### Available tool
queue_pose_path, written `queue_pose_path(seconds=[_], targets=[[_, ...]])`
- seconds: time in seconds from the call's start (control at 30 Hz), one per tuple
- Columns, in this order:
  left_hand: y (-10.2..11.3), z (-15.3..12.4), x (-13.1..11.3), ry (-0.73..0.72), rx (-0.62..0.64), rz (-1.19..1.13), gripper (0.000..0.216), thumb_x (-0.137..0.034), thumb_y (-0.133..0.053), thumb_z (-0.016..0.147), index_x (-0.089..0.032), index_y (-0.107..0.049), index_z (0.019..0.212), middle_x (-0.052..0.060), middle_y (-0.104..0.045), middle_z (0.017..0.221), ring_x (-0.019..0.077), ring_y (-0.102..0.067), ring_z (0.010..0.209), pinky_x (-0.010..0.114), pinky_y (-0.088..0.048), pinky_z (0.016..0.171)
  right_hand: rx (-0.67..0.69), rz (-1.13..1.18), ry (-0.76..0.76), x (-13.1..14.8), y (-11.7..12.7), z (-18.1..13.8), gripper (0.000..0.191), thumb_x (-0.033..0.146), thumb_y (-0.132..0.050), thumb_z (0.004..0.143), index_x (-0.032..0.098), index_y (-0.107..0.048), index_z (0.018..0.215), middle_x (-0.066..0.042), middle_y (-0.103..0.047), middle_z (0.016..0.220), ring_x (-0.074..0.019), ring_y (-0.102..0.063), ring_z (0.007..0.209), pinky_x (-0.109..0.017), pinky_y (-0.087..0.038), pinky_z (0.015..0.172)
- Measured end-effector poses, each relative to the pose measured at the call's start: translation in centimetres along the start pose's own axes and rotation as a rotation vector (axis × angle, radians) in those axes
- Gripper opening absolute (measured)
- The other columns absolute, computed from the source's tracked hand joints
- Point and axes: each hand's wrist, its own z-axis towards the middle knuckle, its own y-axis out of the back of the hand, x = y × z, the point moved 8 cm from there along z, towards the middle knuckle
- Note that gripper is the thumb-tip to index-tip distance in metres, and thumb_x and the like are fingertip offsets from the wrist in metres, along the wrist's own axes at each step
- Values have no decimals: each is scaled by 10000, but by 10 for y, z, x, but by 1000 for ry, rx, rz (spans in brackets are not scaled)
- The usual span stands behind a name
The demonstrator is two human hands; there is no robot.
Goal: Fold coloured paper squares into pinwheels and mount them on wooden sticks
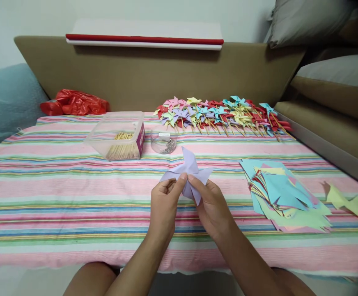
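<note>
- Both hands are clamped on a lilac pinwheel [190, 163], just above a striped cloth [74, 189]: the left hand [165, 197] and right hand [212, 201] pinch its centre, thumbs side by side.
- If either thumb lifts, the folded tips could spring open, since paper tends to unbend; whether anything fastens the centre is hidden.
- Too hard a pinch could crease or tear the thin blades.
- A knock could spill the metal bits [169, 146] from the low dish [156, 146] beyond the hands; they look tiny and easily lost in the stripes.
- The dish is clear, smooth and round; the tub [114, 119] beside it is boxy, cloudy plastic, holding slim, pale sticks [123, 150].
- To the right lies a flat, ragged stack [286, 193] of coloured paper.
- Behind, pointed pinwheels on sticks form a bright heap [216, 113].
- The cloth looks soft and slightly rumpled.
</note>
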Motion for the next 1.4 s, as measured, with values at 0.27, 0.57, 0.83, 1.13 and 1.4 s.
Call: queue_pose_path(seconds=[0.27, 0.57, 0.83, 1.13, 1.4], targets=[[12, 6, -3, 53, -73, -72, 253, -367, -853, 713, -142, -738, 731, 7, -692, 732, 123, -588, 678, 229, -474, 652, 26, -308, 261, 23, 4, -2, 374, 422, -636, 910, 247, -611, 1240, -79, -672, 1238, -233, -636, 1072, -392, -519, 903], [24, 11, -10, 56, -127, -78, 294, -380, -867, 697, -131, -715, 733, 6, -667, 722, 105, -567, 652, 216, -454, 616, 219, -1208, 914, 71, -19, -29, 140, 225, -651, 899, 266, -737, 1002, -107, -438, 1459, -296, -463, 1336, -506, -422, 1075], [19, 10, -8, 40, -84, -24, 272, -379, -854, 708, -139, -725, 722, -3, -666, 696, 106, -561, 628, 218, -455, 611, 216, -1179, 880, 72, -21, -29, 91, 295, -676, 906, 280, -755, 866, -92, -527, 1388, -306, -481, 1332, -516, -434, 1048], [12, 6, -11, -18, -41, 113, 292, -409, -850, 706, -143, -728, 705, 14, -679, 701, 134, -578, 647, 240, -452, 622, 29, -943, 708, 69, 0, -14, 89, 307, -692, 867, 251, -728, 808, -95, -575, 1288, -272, -534, 1277, -485, -407, 1100], [6, 2, -12, -6, -4, 110, 260, -387, -847, 720, -146, -748, 731, 15, -682, 707, 135, -576, 680, 226, -458, 633, -61, -871, 609, 63, 5, -9, 138, 335, -711, 841, 238, -715, 743, -104, -593, 1181, -276, -547, 1252, -481, -427, 1061]])
